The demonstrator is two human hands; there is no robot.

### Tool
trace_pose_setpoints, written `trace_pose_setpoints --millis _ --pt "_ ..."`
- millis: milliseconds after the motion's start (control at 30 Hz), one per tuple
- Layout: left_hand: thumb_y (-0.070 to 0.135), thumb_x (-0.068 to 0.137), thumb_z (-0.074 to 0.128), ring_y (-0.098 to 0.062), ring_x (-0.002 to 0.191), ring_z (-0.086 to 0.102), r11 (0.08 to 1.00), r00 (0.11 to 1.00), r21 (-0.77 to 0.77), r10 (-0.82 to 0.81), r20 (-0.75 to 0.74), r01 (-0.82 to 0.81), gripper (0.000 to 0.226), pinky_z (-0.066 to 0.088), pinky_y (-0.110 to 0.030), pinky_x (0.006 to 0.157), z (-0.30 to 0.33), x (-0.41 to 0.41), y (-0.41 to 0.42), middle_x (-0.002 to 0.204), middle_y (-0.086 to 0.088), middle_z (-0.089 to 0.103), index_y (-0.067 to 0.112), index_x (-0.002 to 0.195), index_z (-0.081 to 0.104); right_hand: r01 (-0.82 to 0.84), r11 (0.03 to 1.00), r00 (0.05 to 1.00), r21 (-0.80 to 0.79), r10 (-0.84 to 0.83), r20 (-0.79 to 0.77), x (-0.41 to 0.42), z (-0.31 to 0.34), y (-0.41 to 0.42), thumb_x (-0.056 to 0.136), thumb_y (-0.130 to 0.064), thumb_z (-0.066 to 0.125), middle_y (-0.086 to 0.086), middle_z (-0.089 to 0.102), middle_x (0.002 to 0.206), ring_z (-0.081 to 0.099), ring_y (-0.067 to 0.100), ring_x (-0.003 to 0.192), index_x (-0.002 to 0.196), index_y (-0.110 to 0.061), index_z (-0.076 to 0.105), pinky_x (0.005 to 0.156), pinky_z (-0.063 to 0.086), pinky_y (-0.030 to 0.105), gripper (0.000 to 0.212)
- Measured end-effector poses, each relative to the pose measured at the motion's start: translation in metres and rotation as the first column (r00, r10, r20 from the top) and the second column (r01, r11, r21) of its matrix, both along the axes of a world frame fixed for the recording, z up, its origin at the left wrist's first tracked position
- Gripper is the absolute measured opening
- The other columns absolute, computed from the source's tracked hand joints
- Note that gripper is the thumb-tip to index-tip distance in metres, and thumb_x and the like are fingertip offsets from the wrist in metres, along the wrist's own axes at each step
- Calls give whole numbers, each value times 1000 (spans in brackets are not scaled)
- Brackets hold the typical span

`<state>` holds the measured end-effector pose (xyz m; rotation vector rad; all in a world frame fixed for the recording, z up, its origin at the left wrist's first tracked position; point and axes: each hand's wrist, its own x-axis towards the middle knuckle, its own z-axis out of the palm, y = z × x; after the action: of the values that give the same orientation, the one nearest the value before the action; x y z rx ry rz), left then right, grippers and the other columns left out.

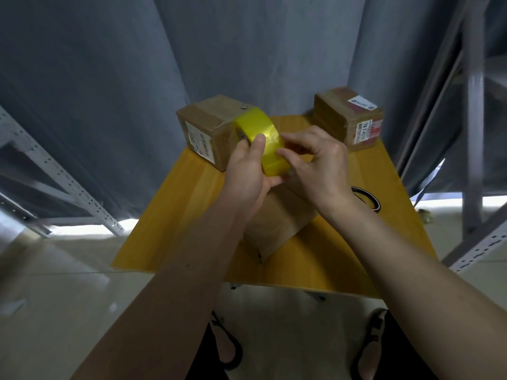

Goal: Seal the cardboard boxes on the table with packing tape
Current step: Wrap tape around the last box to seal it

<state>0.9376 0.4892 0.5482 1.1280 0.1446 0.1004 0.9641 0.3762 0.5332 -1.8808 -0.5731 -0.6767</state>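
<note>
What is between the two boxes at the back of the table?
In the head view, only bare table top lies between the left back box and the right back box.

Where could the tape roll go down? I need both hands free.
Bare table runs along the left edge, between the left box and the near corner. Another patch lies near right, below the second roll. The middle is crowded: the centre box sits under both hands.
</note>
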Motion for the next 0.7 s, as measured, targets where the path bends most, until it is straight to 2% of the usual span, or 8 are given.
trace_pose_setpoints --millis 200,300,400,500,600,700 --pt "14 105 34 -40 123 53 996 999 92 -19 36 16 36 41 -69 96 -3 -2 2 135 -29 50 -5 136 39 32 998 995 -49 -27 100 -1 3 -1 81 -6 73 15 68 85 65 24 77 97 -2 75 69 54 35 17" --pt "13 105 35 -41 123 53 995 999 97 -32 37 28 35 41 -69 96 -4 -3 2 135 -30 49 -6 134 38 50 994 991 -102 -37 128 1 5 -3 82 -7 72 16 67 83 65 28 77 91 -1 76 67 54 41 12" --pt "12 105 35 -39 122 54 997 998 46 -58 40 56 32 41 -68 96 -3 -3 2 134 -28 50 -4 132 39 106 969 975 -222 -58 214 3 6 -3 86 -8 66 19 63 83 61 34 80 87 3 73 65 50 43 13" --pt "19 104 38 -33 117 58 994 997 -79 -74 30 77 32 43 -68 93 2 -2 2 130 -22 55 0 131 41 151 944 961 -295 -70 266 2 7 0 92 -9 59 21 59 87 57 37 84 87 4 65 68 44 42 15" --pt "34 104 36 -32 121 57 990 999 -135 -52 -6 51 47 42 -69 94 3 1 4 134 -18 56 5 139 40 102 920 971 -378 -10 238 3 9 3 94 -8 55 20 56 91 54 36 87 90 4 60 71 38 35 14" --pt "35 104 33 -35 120 57 993 999 -108 -40 -13 38 48 41 -70 95 -1 2 6 132 -21 57 3 139 41 -11 919 986 -395 75 148 5 9 2 94 -5 53 18 53 93 49 27 86 92 4 57 73 32 25 10"
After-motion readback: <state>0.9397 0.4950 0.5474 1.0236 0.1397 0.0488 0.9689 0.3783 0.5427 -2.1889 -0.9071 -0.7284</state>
